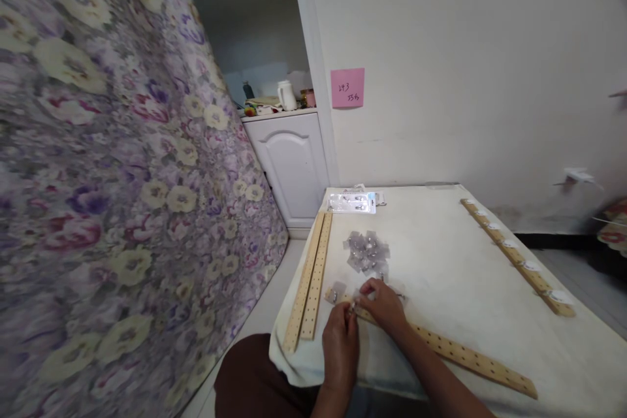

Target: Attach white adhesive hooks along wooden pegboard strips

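Note:
A long wooden strip with rows of holes (470,356) lies slantwise near the front of the cloth-covered table. Over its left part, my left hand (340,343) pinches a small shiny metal piece (353,305). My right hand (385,307) is beside it with fingers closed together; what they hold is too small to make out. At the strip's left end is a small metal piece with a translucent square (337,290). Just beyond my hands lies a pile of small translucent packets (367,251) with shiny bits in them.
Two more perforated wooden strips (313,281) lie along the left table edge. A clear package (351,202) rests at the back. On the right, another wooden strip (514,255) carries several white round tags (531,266). A floral curtain (147,176) hangs at left.

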`<action>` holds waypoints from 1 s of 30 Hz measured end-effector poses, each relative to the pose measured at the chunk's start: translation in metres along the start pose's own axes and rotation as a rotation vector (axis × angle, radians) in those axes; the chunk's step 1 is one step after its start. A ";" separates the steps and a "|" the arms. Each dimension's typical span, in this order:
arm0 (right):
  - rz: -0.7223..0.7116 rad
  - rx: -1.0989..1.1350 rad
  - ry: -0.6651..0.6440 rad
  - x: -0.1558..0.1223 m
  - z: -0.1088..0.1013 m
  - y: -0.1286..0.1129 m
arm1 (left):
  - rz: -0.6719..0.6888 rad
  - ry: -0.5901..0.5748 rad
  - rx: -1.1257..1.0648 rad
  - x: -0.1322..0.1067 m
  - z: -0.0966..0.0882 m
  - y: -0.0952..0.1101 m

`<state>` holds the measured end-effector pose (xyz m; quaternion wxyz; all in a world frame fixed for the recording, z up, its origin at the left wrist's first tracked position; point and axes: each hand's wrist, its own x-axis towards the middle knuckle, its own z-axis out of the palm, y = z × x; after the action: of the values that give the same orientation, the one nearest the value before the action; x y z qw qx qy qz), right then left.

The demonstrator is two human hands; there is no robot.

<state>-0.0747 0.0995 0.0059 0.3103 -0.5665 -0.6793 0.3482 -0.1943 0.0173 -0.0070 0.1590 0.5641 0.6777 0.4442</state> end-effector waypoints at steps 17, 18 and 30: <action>-0.146 0.115 0.191 -0.014 -0.017 0.007 | 0.123 0.102 0.014 -0.011 -0.008 -0.002; -0.131 0.111 0.199 -0.016 -0.024 0.012 | 0.154 0.106 -0.002 -0.013 -0.009 -0.001; 0.082 -0.101 0.157 -0.019 -0.063 0.061 | 0.263 -0.169 -0.009 -0.026 -0.007 0.003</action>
<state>0.0135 0.0954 -0.0092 0.3192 -0.6344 -0.6457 0.2804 -0.1892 -0.0090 -0.0086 0.1584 0.6828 0.5801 0.4149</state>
